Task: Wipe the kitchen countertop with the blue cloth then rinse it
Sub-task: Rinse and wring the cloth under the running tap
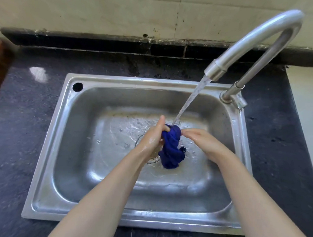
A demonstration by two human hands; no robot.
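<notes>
Step in hand: rinsing, the 2nd of the 2 task stages; judged from the cloth sitting under running water, the wiping stage looks finished.
Blue cloth point(171, 147): bunched and soaked, held above the drain point(151, 158) in the middle of the sink point(49, 167); its lower end hangs free and does not appear to touch the basin floor.
Left hand point(154, 136): fingers curled round the upper left part of the cloth, gripping it.
Right hand point(202, 142): fingertips pinching the upper right edge of the cloth (the fingers reach in from the side, and the palm stays clear of it).
Water stream point(190, 100): falls from the faucet point(252, 43) spout and lands on the top of the cloth, between the 2 hands.
Countertop point(23, 104): dark stone around the sink, glossy in places; whether it is wet cannot be told.
Next move, judged: the cloth needs turning or kneading so the stream reaches the hanging lower folds, then a 2-handed wring over the drain.
Risk, judged: a loose pinch could let the wet cloth drop into the basin.
</notes>
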